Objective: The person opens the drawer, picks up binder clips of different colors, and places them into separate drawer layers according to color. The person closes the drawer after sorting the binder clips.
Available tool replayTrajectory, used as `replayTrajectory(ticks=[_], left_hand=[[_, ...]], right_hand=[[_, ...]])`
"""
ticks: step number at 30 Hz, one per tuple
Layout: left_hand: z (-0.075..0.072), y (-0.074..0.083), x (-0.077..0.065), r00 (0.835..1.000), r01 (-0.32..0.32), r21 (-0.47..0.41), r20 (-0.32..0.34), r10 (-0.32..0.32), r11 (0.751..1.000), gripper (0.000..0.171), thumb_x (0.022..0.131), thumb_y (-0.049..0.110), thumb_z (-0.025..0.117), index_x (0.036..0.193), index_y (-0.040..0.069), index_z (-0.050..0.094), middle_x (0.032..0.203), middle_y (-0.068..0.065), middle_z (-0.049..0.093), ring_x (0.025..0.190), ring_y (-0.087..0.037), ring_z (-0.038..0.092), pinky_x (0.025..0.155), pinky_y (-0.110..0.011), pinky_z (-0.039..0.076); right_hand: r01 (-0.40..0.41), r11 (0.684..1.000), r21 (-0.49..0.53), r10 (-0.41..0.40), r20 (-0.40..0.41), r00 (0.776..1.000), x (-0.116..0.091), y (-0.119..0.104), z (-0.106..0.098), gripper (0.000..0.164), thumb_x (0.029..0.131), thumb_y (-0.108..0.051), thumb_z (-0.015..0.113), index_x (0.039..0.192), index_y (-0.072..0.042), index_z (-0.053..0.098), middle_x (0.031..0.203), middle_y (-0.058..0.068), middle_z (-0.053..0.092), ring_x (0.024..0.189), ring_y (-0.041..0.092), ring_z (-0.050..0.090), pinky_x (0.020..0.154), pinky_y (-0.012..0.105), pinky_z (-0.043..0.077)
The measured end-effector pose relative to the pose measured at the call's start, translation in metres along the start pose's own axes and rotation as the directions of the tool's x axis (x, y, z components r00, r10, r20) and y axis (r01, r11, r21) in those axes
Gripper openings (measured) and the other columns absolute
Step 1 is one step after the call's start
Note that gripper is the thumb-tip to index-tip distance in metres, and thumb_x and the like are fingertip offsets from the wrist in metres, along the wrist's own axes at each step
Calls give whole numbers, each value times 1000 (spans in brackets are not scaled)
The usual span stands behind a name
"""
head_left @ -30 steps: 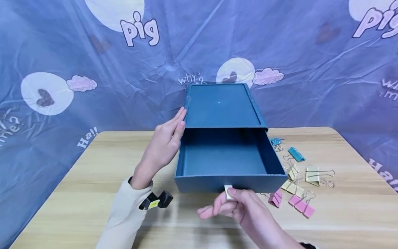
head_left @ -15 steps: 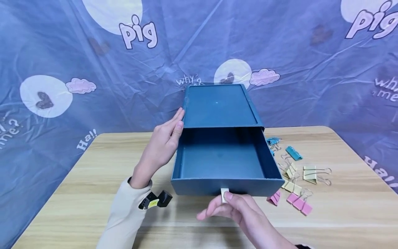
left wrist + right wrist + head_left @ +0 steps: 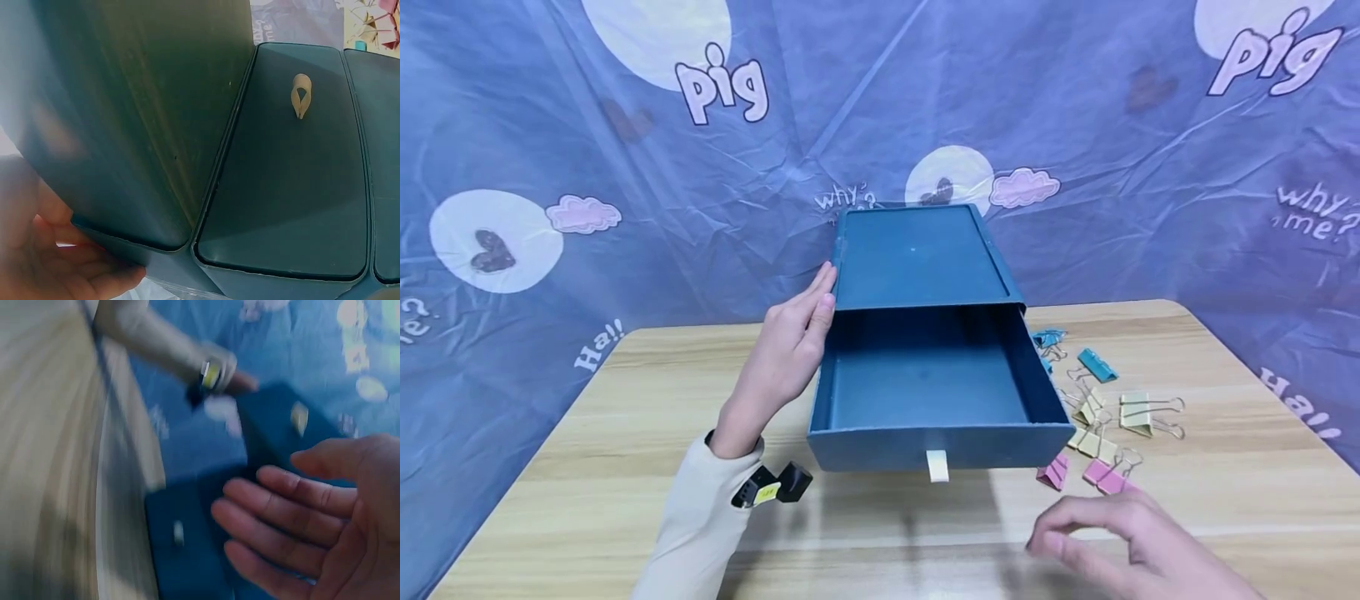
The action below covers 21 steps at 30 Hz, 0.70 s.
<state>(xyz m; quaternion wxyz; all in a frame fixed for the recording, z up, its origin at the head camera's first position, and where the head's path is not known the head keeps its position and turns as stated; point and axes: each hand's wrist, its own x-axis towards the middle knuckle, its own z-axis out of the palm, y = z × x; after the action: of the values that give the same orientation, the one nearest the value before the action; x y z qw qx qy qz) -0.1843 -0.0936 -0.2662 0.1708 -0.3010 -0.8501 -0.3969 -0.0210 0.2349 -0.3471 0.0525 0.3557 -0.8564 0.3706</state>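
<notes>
A dark teal drawer cabinet (image 3: 917, 258) stands at the middle of the table, its top drawer (image 3: 865, 450) pulled out and bare inside. A pale pull tab (image 3: 937, 467) hangs from that drawer's front. Against the cabinet's left side rests my left hand (image 3: 782, 354), fingers straight. The left wrist view shows this hand beside the cabinet's edge, and a closed lower drawer (image 3: 287, 181) with a looped tab (image 3: 301, 94). My right hand (image 3: 1127, 542) is apart from the drawer at front right, holding nothing, its fingers loosely bent; the right wrist view shows its palm and spread fingers.
Right of the cabinet lie several binder clips: blue-green (image 3: 1098, 365), pale yellow (image 3: 1137, 414) and pink (image 3: 1108, 477). The right hand overlaps one pink clip in the head view. The wooden table (image 3: 625, 467) ends at a blue printed cloth (image 3: 820, 100) behind.
My right hand has let go of the drawer's pull tab and moved off to the right. The left hand stays on the cabinet's side. The drawer remains pulled out.
</notes>
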Motion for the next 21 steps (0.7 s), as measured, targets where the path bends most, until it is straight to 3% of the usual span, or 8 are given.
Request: replayTrajectory(ticks=[2,4,6,9,14,16,19,21], left_hand=[[0,-1,-1,1000,6,-3,2,-6,1000,46,107,23,34,144,-4,38,152,-14,34,140,-21,32,112,-40,30],[0,-2,-1,1000,13,-3,4,-13,1000,46,107,23,34,144,-4,38,152,-14,34,140,-21,31,112,-40,30],[0,-1,-1,1000,17,-2,2,-17,1000,46,107,23,34,144,-4,38,152,-14,34,140,-20,31,112,-40,30],[0,2,-1,1000,23,0,-9,-23,1000,46,107,23,33,144,-4,38,151,-15,36,139,-19,32,112,-38,30],[0,4,1,999,40,7,-7,-40,999,46,107,23,32,144,-4,38,150,-15,36,139,-18,32,112,-36,30],[0,3,0,999,43,10,-6,-43,999,46,107,22,32,144,-4,38,150,-14,36,139,-18,33,112,-36,30],[0,2,0,999,37,11,-9,-37,999,45,107,21,32,143,-4,39,150,-15,37,139,-19,33,112,-36,30],[1,2,1,999,30,8,-12,-30,1000,45,107,21,33,143,-5,39,150,-15,37,139,-19,33,112,-36,30]], right_hand=[[-73,987,-141,63,-75,995,-7,9,-7,31,85,-1,70,102,-27,70,94,-17,67,83,1,59,72,12,46],[-133,955,-266,89,-170,981,-10,18,-13,31,79,-5,77,97,-28,70,92,-19,67,81,0,59,73,8,43],[-200,911,-362,107,-263,959,-12,27,-19,32,73,-5,81,93,-28,70,88,-20,66,78,-1,59,73,6,41],[-327,831,-450,157,-373,914,-15,41,-28,33,68,-1,82,89,-23,69,85,-14,65,72,0,58,63,12,44],[-491,737,-463,252,-487,837,-29,63,-36,29,69,-1,80,94,-9,68,86,5,64,65,21,60,47,30,43],[-523,725,-447,276,-507,816,-33,71,-36,29,72,-5,80,99,-6,67,88,11,64,68,32,60,47,36,43],[-571,710,-412,343,-506,791,-37,80,-35,26,81,-12,76,103,-4,65,88,15,65,71,36,61,47,45,44],[-581,709,-401,360,-503,786,-39,85,-35,20,84,-12,73,101,-5,66,85,12,68,69,26,63,50,43,45]])
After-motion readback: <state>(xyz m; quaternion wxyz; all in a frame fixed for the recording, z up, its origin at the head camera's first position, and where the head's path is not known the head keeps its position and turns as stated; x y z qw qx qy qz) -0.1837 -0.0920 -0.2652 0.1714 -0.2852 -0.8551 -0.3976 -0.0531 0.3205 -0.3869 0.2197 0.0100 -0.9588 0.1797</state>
